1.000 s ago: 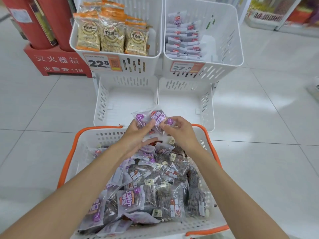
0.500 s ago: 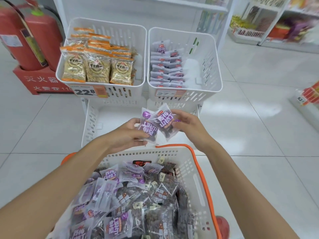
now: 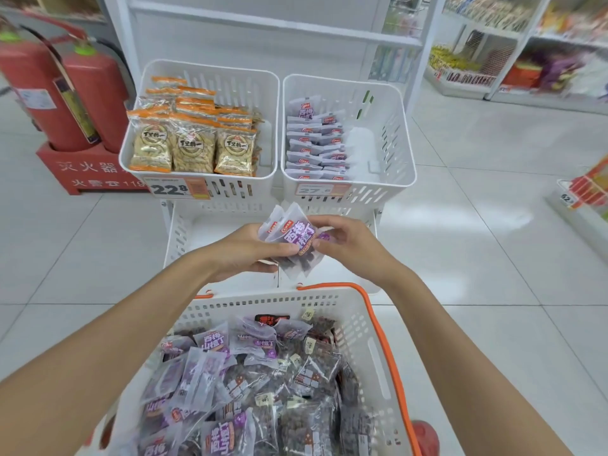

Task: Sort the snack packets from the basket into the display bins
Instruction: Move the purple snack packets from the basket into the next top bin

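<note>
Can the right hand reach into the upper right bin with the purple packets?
Probably yes: the right hand, pinching packets, is just in front of the bin, whose top is open, and nothing stands between them.

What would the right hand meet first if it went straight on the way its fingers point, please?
Probably the left hand: both grip the same purple packets, so the right hand would press them into it.

Bright even light, floor glare, blurred edges
</note>
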### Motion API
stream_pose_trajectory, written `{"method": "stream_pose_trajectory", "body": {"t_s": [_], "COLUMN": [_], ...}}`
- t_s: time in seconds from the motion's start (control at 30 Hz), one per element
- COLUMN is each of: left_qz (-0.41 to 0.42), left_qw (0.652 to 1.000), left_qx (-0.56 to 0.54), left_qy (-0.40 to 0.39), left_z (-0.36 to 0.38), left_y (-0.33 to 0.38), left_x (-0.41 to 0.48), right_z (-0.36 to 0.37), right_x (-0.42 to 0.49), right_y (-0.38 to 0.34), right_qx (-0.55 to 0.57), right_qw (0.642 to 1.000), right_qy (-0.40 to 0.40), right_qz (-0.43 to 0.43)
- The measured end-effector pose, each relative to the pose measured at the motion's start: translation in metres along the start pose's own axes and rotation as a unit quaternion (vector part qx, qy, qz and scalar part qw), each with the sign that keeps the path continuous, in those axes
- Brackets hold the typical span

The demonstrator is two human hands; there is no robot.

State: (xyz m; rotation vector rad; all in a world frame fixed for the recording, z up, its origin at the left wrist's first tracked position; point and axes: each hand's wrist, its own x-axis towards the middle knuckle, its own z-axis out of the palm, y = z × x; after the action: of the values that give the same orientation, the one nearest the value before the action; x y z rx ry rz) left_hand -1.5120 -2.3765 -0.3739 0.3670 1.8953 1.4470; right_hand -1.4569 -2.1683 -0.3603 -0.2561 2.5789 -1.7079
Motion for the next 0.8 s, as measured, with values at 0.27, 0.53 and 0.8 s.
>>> {"method": "stream_pose_trajectory", "body": {"t_s": [0.27, 0.53, 0.8], "left_qz": [0.142, 0.252, 0.123], "left_qw": [0.932, 0.924, 0.792], "left_qx": [0.323, 0.269, 0.594], "left_qy": [0.089, 0.101, 0.067], "left_z": [0.009, 0.001, -0.016], "left_y": [0.06, 0.12, 0.088], "left_x": [0.025, 0.081, 0.142], "right_z": [-0.039, -0.126, -0.168], "right_x": [0.027, 0.08, 0.123], "right_y": [-0.027, -0.038, 0.021], "right_qx": [-0.12, -0.269, -0.379], "right_qw": [0.992, 0.961, 0.92], "right_qy": [-0.022, 0.054, 0.028], "right_qz": [0.014, 0.009, 0.096]}}
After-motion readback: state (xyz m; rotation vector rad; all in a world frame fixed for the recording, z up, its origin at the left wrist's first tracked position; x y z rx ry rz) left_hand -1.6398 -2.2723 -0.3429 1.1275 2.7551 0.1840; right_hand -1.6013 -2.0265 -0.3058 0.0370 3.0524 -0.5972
